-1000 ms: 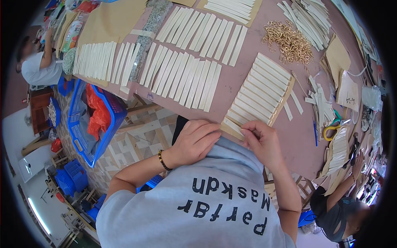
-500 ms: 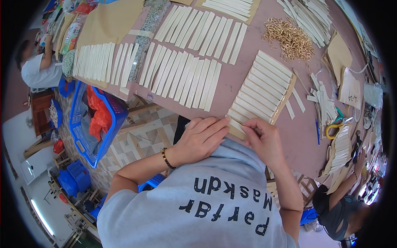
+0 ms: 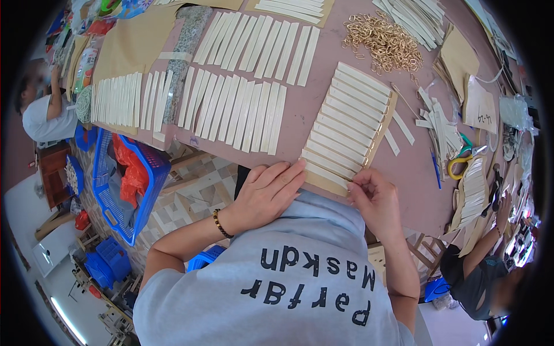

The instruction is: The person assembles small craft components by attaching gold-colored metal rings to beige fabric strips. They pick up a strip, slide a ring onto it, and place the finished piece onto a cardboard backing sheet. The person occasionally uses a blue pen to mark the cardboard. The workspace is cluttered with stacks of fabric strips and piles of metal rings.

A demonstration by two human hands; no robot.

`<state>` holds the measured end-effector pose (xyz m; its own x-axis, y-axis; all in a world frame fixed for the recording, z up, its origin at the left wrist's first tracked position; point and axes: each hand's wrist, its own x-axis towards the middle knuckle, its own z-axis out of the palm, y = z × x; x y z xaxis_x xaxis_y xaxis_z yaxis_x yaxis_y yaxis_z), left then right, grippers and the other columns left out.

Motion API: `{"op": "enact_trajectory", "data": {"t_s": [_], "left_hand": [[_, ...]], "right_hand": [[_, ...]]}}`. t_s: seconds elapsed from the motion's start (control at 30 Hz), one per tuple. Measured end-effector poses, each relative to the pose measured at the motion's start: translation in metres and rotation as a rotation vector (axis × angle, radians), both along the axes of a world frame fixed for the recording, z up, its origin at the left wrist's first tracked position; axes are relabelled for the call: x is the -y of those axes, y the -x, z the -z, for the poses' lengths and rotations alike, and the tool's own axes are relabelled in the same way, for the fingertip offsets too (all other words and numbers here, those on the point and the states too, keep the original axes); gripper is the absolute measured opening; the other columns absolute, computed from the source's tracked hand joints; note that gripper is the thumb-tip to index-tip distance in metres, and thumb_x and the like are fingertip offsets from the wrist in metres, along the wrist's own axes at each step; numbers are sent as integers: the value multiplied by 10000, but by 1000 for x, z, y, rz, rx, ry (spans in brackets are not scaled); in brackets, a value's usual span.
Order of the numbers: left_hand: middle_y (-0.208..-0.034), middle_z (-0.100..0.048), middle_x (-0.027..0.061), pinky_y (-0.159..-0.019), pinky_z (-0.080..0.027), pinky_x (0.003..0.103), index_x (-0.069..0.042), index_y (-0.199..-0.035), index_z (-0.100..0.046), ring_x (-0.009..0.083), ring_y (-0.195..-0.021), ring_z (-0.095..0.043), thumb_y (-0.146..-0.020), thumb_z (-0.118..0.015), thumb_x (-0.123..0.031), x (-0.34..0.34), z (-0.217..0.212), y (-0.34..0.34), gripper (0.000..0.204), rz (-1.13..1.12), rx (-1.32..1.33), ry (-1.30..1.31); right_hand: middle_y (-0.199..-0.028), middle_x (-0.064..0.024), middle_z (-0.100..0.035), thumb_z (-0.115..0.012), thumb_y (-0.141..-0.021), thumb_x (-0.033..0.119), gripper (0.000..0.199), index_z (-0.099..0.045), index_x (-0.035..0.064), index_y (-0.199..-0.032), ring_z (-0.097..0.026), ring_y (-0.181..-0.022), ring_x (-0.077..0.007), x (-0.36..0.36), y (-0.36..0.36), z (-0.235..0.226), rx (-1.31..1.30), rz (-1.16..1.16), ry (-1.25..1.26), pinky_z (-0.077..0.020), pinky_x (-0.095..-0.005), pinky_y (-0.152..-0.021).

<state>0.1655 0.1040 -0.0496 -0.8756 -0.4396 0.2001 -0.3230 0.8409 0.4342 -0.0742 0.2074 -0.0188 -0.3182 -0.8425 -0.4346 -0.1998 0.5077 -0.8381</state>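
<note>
The left hand (image 3: 266,193) was laid flat and open at the near corner of the strip-covered board (image 3: 385,125); its nearest strip (image 3: 325,172) was pinched by the right hand (image 3: 374,199).

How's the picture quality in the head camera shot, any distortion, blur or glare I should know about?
Head view: strong fisheye, so the pink table edge and the rows of cream strips bend toward the rim, with black corners. Lighting is even and soft, with no hard shadows or glare. The left hand and right hand at the strip-covered board are sharp; things near the rim look smeared.
</note>
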Motion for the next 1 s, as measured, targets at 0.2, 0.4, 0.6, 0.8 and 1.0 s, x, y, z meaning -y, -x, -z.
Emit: {"op": "enact_trajectory", "data": {"t_s": [0.2,0.4,0.6,0.8,1.0], "left_hand": [[-1415,-530,85,-942,-396,376,-33,-1310,-576,254,-1173,-505,-800,-727,-177,1,-4,1,551,19,49,9],[-1418,-518,86,-959,-378,388,-24,-1319,-570,258,-1188,-491,-808,-721,-195,0,-6,2,561,35,107,35],[-1404,-523,114,-956,-382,404,-7,-1289,-582,267,-1197,-496,-802,-723,-206,2,-4,4,545,54,56,0],[-1440,-495,129,-1048,-354,459,-11,-1293,-572,283,-1346,-432,-820,-709,-258,5,-9,36,551,216,14,32],[-1518,-412,107,-1172,-222,519,-26,-1416,-456,282,-1444,-320,-866,-646,-391,7,-9,52,687,304,147,-85]], "right_hand": [[-726,-92,-658,-687,-857,24,118,-588,-26,-900,-645,-631,-130,4,3,2,-13,-1,-14,-516,-268,-577],[-726,-111,-660,-689,-845,33,129,-586,-23,-899,-648,-625,-166,9,5,1,-33,-16,-50,-523,-295,-589],[-749,-120,-660,-677,-857,48,111,-600,-9,-911,-649,-612,-213,8,20,-6,-268,-28,13,-513,-311,-571],[-864,-101,-617,-707,-850,110,152,-618,8,-918,-629,-720,-278,25,58,1,-790,32,198,-493,-370,-628],[-868,-127,-611,-704,-841,109,144,-619,4,-893,-625,-758,-304,35,60,6,-794,3,124,-488,-410,-681]]}}
